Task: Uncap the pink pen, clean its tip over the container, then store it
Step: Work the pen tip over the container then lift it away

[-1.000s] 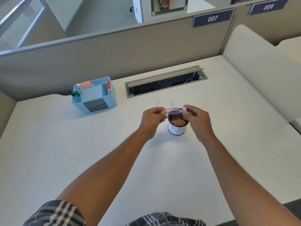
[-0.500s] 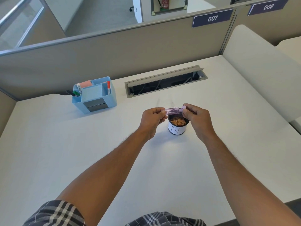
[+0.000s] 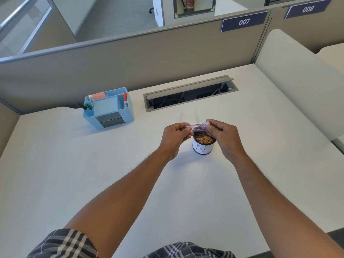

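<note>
A pink pen (image 3: 198, 126) lies level in the air, just above the far rim of a small white container (image 3: 202, 149) marked with a letter N and holding orange shavings. My left hand (image 3: 176, 135) pinches the pen's left end. My right hand (image 3: 222, 135) pinches its right end, where a paler pink part shows. Fingers hide both ends, so I cannot see the tip or whether the cap is on.
A light blue desk organiser (image 3: 108, 108) with markers and a pink notepad stands at the back left. An open cable tray (image 3: 189, 94) is cut into the white desk (image 3: 74, 164) behind the container. Grey partition walls (image 3: 130, 58) close the back and right.
Almost nothing moved. My right hand has shifted very slightly along the pen; both hands stay over the container.
</note>
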`<state>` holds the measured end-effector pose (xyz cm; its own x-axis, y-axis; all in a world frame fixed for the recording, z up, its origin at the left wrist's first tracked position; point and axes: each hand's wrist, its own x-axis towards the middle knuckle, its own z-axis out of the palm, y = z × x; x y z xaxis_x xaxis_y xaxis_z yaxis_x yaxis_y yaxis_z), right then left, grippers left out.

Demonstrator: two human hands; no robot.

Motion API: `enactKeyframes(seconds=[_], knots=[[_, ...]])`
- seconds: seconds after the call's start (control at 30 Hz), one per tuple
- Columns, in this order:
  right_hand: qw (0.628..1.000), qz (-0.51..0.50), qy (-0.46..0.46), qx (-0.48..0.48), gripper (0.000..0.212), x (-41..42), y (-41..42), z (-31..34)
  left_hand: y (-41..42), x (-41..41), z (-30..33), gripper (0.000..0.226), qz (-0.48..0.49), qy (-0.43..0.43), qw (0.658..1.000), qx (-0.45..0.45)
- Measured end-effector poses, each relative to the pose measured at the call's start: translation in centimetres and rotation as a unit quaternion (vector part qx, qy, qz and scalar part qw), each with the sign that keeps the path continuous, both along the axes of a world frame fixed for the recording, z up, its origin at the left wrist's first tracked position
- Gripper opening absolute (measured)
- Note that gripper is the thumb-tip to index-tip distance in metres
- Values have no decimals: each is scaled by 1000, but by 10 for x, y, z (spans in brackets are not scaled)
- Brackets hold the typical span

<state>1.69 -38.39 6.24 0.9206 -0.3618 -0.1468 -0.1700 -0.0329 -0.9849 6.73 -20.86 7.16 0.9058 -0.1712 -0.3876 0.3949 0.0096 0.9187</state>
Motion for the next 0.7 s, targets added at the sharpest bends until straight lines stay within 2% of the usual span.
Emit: enactKeyframes(seconds=[0.43, 0.7], knots=[[1000, 20, -1, -19, 23, -2, 0, 2, -1, -2, 4, 17, 26, 22, 998, -49], [999, 23, -5, -39, 28, -1, 2, 5, 2, -2, 4, 21, -5, -41, 999, 13]])
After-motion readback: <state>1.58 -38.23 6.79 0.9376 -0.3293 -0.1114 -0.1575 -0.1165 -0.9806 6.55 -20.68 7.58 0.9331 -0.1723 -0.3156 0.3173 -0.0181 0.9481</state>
